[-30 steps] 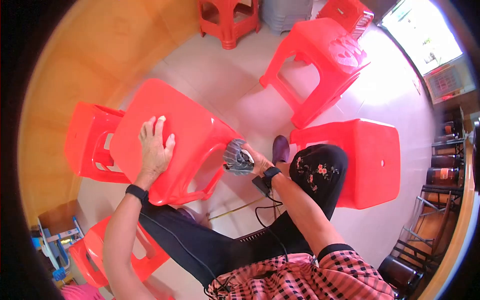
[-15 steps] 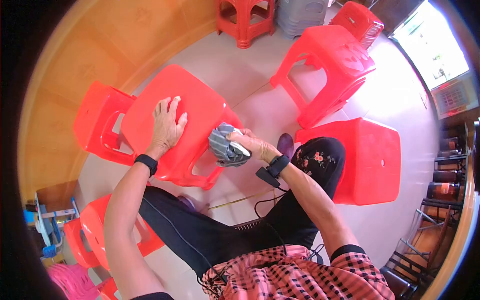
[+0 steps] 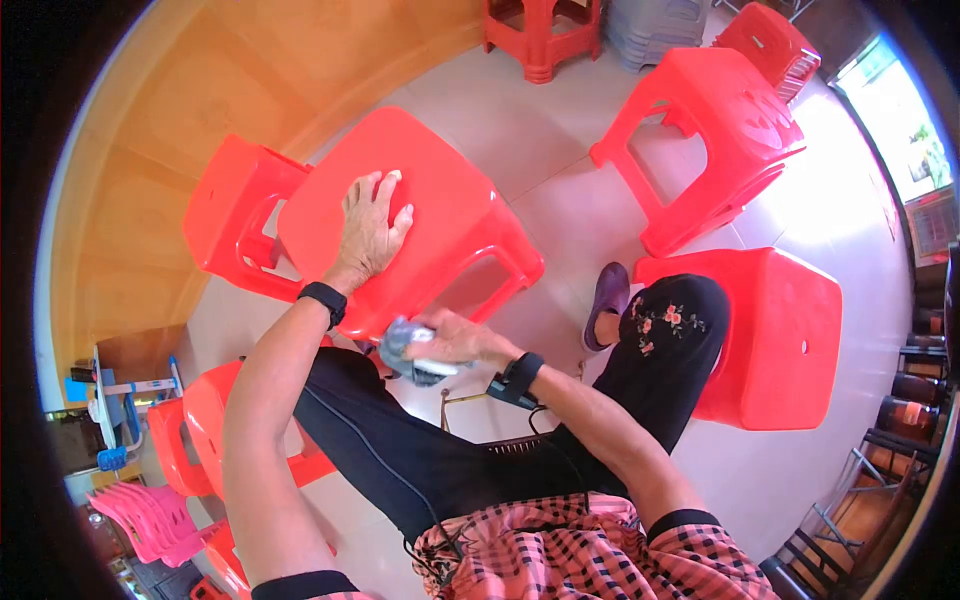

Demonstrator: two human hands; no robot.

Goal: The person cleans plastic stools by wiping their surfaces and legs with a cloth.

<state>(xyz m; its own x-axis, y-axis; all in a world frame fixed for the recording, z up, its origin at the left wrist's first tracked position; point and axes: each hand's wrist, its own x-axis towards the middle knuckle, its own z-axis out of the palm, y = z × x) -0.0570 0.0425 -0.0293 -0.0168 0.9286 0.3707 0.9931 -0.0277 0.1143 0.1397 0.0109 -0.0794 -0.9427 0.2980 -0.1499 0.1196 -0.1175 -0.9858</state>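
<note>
A red plastic stool (image 3: 450, 190) stands in front of me with its flat seat showing. My left hand (image 3: 370, 230) lies on that seat, palm down, fingers stretched out. In my right hand (image 3: 455, 340) is a bunched grey and white cloth (image 3: 408, 352), held beside the stool's near leg, low and close to my knees. Whether the cloth touches the leg I cannot tell. Both wrists wear black bands.
Another red stool (image 3: 230, 215) stands left by the tiled wall (image 3: 220, 80). More red stools are at the right (image 3: 770, 340), upper right (image 3: 720, 110) and lower left (image 3: 205, 420). Grey stacked stools (image 3: 655, 35) stand at the back, pink chairs (image 3: 145, 520) lower left.
My right hand has moved the cloth down and left, from the stool's right side to its near leg. My left hand stays flat on the seat. The whole view has shifted slightly.
</note>
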